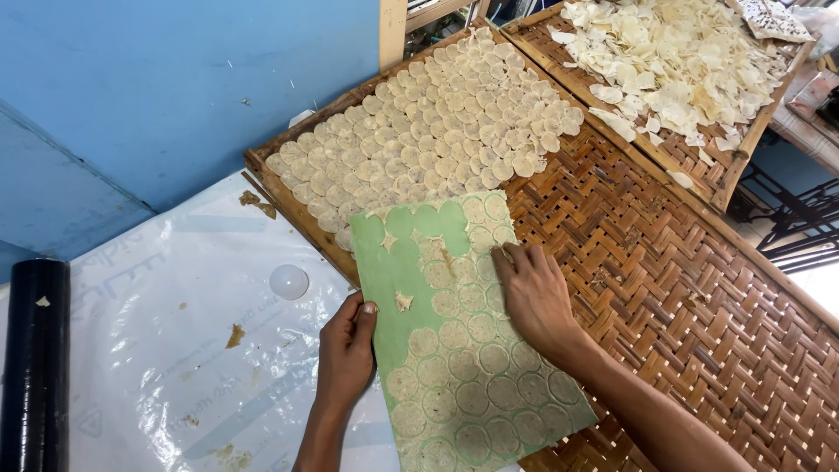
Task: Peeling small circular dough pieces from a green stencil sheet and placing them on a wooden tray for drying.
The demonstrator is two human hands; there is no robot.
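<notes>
At the centre of the frame a green board [454, 350] lies half on a woven tray [682, 288] and half over a plastic sheet [157, 350] covering the surface at lower left. The board carries thin round discs [476, 385] of pale dough, stuck in rows over its lower and right parts; its upper left part is already bare green, with only a few scraps left.

The left hand [345, 345] is closed on the board's left edge, thumb on top, steadying it. The right hand [533, 293] lies on the board's right side with fingers bent, their tips on the discs near the top right; it holds nothing that I can see.

The step in hand looks like lifting discs off the board and laying them on the tray, where a dense patch of laid discs [437, 131] fills the upper left end, touching and overlapping. The next move calls for peeling a soft disc by its rim without tearing it, then setting it just beside the last row.

A second tray [725, 175] at upper right holds loose dried chips [673, 61]. A black roll [35, 367] stands at the left edge.
</notes>
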